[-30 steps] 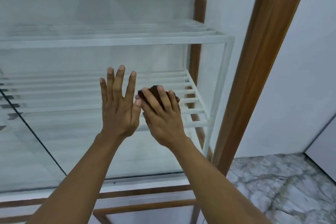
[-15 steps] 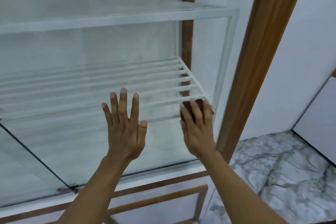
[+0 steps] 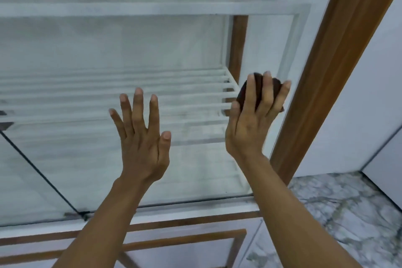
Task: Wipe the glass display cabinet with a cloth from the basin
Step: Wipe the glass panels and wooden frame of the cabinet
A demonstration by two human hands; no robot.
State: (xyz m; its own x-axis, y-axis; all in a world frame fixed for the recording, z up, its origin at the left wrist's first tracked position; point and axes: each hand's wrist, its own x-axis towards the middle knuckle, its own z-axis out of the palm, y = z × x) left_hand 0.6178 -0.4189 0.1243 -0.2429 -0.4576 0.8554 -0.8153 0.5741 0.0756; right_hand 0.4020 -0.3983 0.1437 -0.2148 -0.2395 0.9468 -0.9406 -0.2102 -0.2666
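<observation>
The glass display cabinet (image 3: 87,159) fills the left and middle of the head view, with white slatted shelves behind its front pane. My left hand (image 3: 143,137) lies flat on the glass, fingers spread and straight. My right hand (image 3: 254,119) presses a dark brown cloth (image 3: 258,87) against the pane near its right edge, close to the wooden post. Its fingers lie over the bunched cloth, which is mostly hidden under them; only its top and sides show.
A wooden post (image 3: 326,72) frames the cabinet on the right. White wall panels (image 3: 369,93) stand beyond it. Marble-patterned floor (image 3: 337,213) lies at the lower right. The cabinet base has a white ledge with wooden trim (image 3: 185,224).
My right hand has slid the cloth rightward across the glass from beside the left hand to the pane's right edge. The left hand stays flat on the glass. The view shifted.
</observation>
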